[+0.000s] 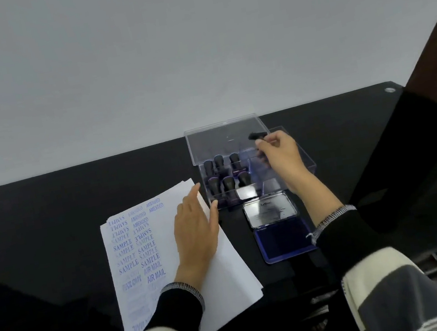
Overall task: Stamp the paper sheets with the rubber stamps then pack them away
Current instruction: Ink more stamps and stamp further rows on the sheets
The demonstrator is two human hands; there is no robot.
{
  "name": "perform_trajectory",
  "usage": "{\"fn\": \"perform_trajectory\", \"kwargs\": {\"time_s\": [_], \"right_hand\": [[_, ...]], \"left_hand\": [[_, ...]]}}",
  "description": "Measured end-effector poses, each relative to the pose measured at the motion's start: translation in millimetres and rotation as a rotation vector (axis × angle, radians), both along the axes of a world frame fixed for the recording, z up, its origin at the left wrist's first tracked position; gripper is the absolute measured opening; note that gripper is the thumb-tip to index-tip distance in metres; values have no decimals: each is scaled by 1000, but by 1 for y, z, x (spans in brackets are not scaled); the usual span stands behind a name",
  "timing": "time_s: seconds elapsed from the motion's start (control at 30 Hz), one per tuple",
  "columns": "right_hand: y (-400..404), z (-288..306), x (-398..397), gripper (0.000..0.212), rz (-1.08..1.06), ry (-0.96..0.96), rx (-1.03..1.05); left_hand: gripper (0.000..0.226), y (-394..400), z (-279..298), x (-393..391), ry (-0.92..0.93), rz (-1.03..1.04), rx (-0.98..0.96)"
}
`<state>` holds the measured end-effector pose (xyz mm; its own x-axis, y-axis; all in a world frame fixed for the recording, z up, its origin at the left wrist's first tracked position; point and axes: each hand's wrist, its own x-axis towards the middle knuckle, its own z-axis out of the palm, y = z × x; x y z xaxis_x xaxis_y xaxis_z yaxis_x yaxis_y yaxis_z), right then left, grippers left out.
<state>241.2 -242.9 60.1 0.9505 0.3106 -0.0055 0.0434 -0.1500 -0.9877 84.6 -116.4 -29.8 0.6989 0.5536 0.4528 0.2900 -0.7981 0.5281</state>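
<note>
A person sits at a glossy black table (45, 211) against a pale grey wall. The left hand (195, 231) lies flat, fingers together and extended, pressing down a small stack of white paper sheets (228, 267) whose left side is covered with blue stamped words such as SAMPLE, AMENDED and AIR MAIL. Just beyond the sheets stands a clear plastic compartment box (308, 167) with its lid raised; six dark-handled rubber stamps (226, 174) stand upright in its left section. The right hand (282, 159) hovers over the box's right section, fingertips pinched on one small dark stamp (257, 135). An open blue ink pad (284, 239) lies just in front of the box. Whether this stamp is coming out or going back cannot be told; inking it would mean carrying it to the pad, storing it would mean lowering it upright into a free compartment.
</note>
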Motion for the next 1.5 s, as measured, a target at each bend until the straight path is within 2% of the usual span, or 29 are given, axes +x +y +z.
{"fn": "perform_trajectory", "kwargs": {"time_s": [0.1, 0.2, 0.37, 0.53, 0.67, 0.97, 1.17, 1.4, 1.5], "right_hand": [[-31, -13, -25, 6, 68, 0, -91], [-62, -18, -46, 8, 170, -72, -301], [-83, -16, -78, 9, 389, -205, -595], [-70, -13, -100, 10, 525, -304, -836], [-62, -10, -109, 13, 529, -363, -957], [-56, -19, -117, 12, 511, -413, -1042], [-51, -24, -119, 15, 480, -479, -1080], [-38, -19, -108, 10, 558, -436, -1164], [-34, -17, -103, 17, 595, -403, -1178]], "left_hand": [[24, -4, 6, -2, 112, 90, -1], [31, -5, 7, -6, 201, 66, 11], [18, -4, 8, -15, 200, -2, -42], [15, -19, 10, -36, 174, -266, -62], [16, -13, 6, -55, 74, -236, -69], [19, 51, 9, -106, 12, 88, -188], [19, 81, 5, -130, 32, 250, -168], [24, 90, -4, -135, 78, 313, -191], [26, 88, -5, -134, 100, 312, -171]]}}
